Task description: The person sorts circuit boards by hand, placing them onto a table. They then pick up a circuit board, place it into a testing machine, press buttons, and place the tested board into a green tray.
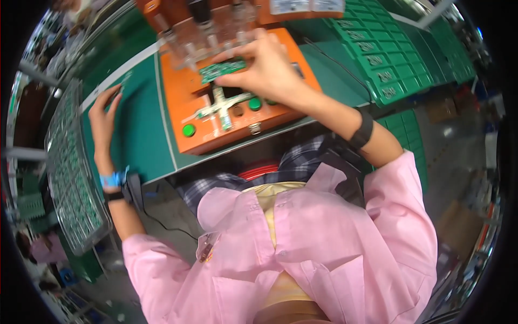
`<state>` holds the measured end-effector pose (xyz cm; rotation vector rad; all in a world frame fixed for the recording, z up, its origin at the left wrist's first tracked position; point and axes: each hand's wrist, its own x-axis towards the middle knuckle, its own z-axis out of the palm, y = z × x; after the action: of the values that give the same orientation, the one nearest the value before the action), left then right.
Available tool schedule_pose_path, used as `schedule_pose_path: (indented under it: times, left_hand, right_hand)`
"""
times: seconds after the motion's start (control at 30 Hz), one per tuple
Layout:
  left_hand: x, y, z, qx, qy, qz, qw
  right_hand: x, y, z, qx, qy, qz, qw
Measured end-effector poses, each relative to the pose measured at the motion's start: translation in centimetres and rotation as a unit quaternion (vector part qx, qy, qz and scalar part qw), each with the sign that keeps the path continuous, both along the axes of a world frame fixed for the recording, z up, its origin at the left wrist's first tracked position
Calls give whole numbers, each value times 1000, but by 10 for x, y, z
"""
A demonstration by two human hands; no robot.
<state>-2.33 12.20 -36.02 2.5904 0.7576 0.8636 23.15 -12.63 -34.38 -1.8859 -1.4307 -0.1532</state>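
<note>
My right hand (270, 67) grips a green circuit board (222, 69) between thumb and fingers. It holds the board over an orange test fixture (202, 141), just below the clear probe holder (186, 46). Pale strips that look like narrow circuit boards (222, 108) lie crosswise on the fixture's top. Two green buttons (188, 130) sit along its near side, one partly beside the strips. Over the green mat at left, my left hand (102, 116) pinches a thin, blurred piece, seemingly another circuit board (125, 80) seen nearly edge-on.
A clear tray of several circuit boards (73, 167) stands left of the table. Green compartment trays (377, 48) lie at the far right. A dark cable (337, 62) crosses the mat behind the fixture. A blue wrist strap (113, 179) with a cord is on my left wrist.
</note>
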Motion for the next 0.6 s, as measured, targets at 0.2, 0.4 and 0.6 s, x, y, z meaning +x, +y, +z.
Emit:
schedule_pose_path:
  times: [0.2, 0.4, 0.6]
  left_hand:
    - [6, -69, 29, -65, -89, -51, 993]
    - [6, -108, 38, -64, -3, -101, 993]
    - [36, -123, 40, -94, -5, -148, 985]
  right_hand:
    - [11, -8, 19, -48, 129, -2, 990]
    - [81, -95, 35, -47, 20, 122, 991]
    - [243, -289, 27, -176, 26, -153, 972]
